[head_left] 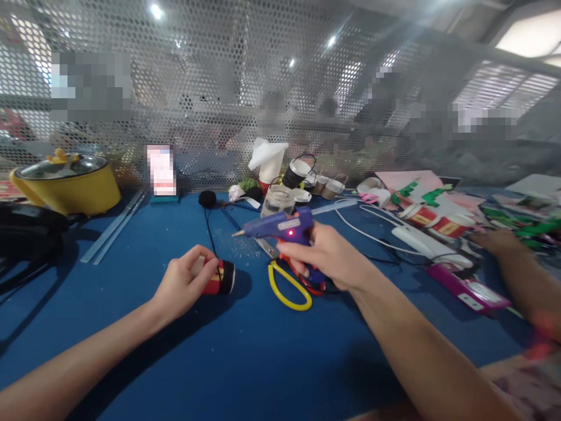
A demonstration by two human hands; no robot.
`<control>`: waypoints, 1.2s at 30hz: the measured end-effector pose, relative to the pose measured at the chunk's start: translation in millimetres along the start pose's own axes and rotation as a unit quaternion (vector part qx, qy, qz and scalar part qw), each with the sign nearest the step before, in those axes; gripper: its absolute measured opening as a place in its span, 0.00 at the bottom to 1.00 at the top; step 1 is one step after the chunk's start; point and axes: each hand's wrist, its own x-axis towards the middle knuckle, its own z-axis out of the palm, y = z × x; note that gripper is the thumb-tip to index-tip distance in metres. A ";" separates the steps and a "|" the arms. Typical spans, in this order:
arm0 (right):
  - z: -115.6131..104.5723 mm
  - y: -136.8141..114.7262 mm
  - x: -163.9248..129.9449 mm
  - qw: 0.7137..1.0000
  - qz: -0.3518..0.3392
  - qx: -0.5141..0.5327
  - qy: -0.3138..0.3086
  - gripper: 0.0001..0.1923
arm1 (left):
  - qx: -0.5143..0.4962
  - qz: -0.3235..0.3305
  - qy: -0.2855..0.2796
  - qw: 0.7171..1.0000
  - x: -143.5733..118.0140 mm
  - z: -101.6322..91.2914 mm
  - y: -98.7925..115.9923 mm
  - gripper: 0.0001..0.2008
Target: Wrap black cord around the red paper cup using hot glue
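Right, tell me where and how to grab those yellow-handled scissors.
Take the scissors by the yellow loop, probably from the near side: it lies toward the person, while the blades point away, partly hidden behind the glue gun in the right hand.

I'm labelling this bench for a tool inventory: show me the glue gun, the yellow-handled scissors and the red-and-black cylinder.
Glue gun (274, 226): head view, on its blue barrel.
Yellow-handled scissors (270, 252): head view, metal near the pivot.
Red-and-black cylinder (225, 278): head view, its black band.
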 end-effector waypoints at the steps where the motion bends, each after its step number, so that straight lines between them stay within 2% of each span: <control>1: -4.2 1.7 5.7 0.999 -0.005 0.018 0.038 0.08 | -0.002 -0.002 0.004 1.000 0.0 -0.1 0.5 0.10; 5: -23.8 9.3 41.9 0.982 -0.020 0.048 0.180 0.11 | -0.007 0.006 0.009 1.000 -0.6 -0.4 2.4 0.10; 7: -32.6 12.6 64.3 0.975 0.007 0.076 0.210 0.11 | -0.007 0.009 0.010 1.000 -1.0 -0.6 3.2 0.10; 11: -43.0 20.1 101.0 0.974 0.082 0.102 0.187 0.09 | -0.007 0.012 0.010 1.000 -1.7 -1.0 4.0 0.10; 14: -46.4 27.5 113.3 0.974 0.117 0.093 0.170 0.11 | -0.005 0.017 0.011 1.000 -1.9 -1.5 4.1 0.10; 20: -56.3 34.4 111.4 0.973 0.172 0.039 0.150 0.19 | 0.007 0.040 0.015 0.999 -2.1 -2.0 3.6 0.10; 24: -68.5 25.5 98.0 0.964 0.166 -0.037 0.202 0.20 | 0.004 0.046 0.020 0.999 -1.7 -1.5 3.3 0.09; 27: -63.7 11.4 77.2 0.944 0.093 -0.120 0.292 0.16 | 0.000 0.045 0.022 0.999 -1.3 -0.7 4.0 0.09; 28: -55.5 6.5 69.0 0.928 0.022 -0.174 0.328 0.15 | -0.002 0.043 0.021 0.999 -1.3 -0.5 4.3 0.09; 29: -43.9 2.2 61.1 0.922 -0.050 -0.208 0.322 0.16 | -0.005 0.041 0.020 0.999 -1.3 -0.3 4.6 0.09; 30: -29.3 -1.1 54.1 0.932 -0.112 -0.206 0.275 0.18 | -0.010 0.041 0.018 0.999 -1.4 -0.3 4.8 0.09; 32: 3.8 -3.3 45.2 0.958 -0.194 -0.184 0.101 0.20 | -0.017 0.048 0.017 0.999 -1.9 -1.1 5.2 0.08; 33: 19.3 -1.9 43.6 0.962 -0.209 -0.173 0.031 0.22 | -0.017 0.056 0.021 0.998 -2.2 -2.0 5.4 0.08; 34: 32.2 1.0 43.7 0.965 -0.195 -0.171 -0.023 0.24 | -0.017 0.065 0.028 0.997 -2.4 -3.3 5.7 0.08; 36: 47.3 9.3 47.2 0.974 -0.102 -0.181 -0.089 0.31 | -0.015 0.081 0.055 0.995 -2.9 -6.3 6.9 0.07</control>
